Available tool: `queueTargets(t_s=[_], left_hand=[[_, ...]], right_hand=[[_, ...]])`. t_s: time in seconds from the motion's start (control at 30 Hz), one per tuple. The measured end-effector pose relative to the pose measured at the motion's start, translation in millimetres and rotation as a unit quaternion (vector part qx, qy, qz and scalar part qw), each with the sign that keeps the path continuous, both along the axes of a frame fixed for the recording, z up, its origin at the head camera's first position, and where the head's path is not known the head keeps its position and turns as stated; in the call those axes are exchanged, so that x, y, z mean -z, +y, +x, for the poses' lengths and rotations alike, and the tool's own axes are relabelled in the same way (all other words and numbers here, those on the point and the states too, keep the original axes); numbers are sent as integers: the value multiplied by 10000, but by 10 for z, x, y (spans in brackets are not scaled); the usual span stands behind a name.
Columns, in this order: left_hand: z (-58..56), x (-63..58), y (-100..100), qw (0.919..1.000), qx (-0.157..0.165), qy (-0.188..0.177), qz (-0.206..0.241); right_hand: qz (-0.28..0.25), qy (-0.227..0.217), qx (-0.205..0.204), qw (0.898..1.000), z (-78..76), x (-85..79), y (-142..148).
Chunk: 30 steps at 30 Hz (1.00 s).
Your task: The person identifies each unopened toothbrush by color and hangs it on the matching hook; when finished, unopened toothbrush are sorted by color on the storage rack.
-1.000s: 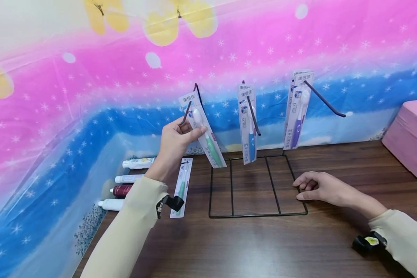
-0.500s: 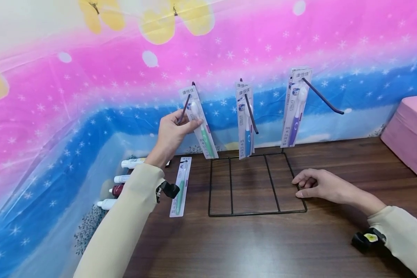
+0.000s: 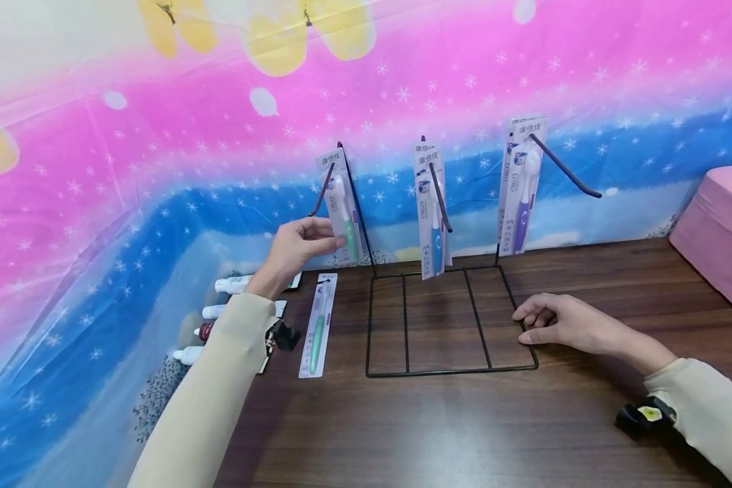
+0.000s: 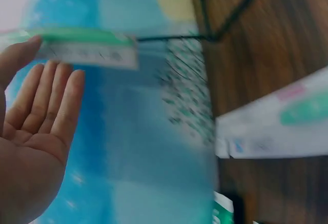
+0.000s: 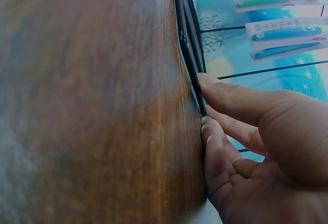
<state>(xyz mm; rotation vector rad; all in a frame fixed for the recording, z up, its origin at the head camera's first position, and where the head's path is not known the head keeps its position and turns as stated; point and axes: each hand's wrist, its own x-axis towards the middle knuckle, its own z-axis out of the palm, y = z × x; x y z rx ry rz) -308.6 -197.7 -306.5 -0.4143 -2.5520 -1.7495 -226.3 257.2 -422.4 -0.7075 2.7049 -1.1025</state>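
Observation:
My left hand point(image 3: 295, 247) is beside the lower part of a green packaged toothbrush point(image 3: 340, 193) that hangs on the left hook of a black wire rack point(image 3: 478, 318). In the left wrist view its fingers are straight, and the thumb lies against the green toothbrush pack's edge. My right hand point(image 3: 567, 325) pinches the right side wire of the rack's base, which sits on the table. Blue packaged toothbrushes point(image 3: 434, 224) hang on the middle hook, purple ones point(image 3: 522, 196) on the right hook. Another green packaged toothbrush point(image 3: 318, 332) lies on the table left of the rack.
Several toothpaste tubes point(image 3: 189, 355) lie at the left by the wall, partly hidden behind my left arm. A pink box point(image 3: 720, 237) stands at the far right. A patterned cloth point(image 3: 250, 196) hangs behind the brown wooden table point(image 3: 402, 434).
The green toothbrush pack slid back along the left hook and now hangs straighter. My left hand moved down from the pack's middle to its lower part. My right hand stayed on the rack.

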Motion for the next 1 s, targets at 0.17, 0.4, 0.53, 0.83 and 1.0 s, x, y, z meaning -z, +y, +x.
queueTargets(t_s=[0.17, 0.4, 0.53, 0.83, 1.0], left_hand=[[-43, 234, -102, 9971, -194, 127, -729], [-60, 512, -110, 9769, -1226, -74, -1750], [-48, 599, -114, 9642, -1747, -230, -1979], [-44, 749, -154, 9477, -2086, -740, -2301], [-31, 769, -158, 9427, -2117, -957, -2393]], right_hand=[[6, -18, 9, 10000, 8, -12, 4], [7, -11, 1, 10000, 10, -14, 14], [-23, -15, -40, 10000, 6, -11, -2], [-49, -78, -8, 10000, -1, -10, -7], [-47, -77, -10, 10000, -5, -4, 0]])
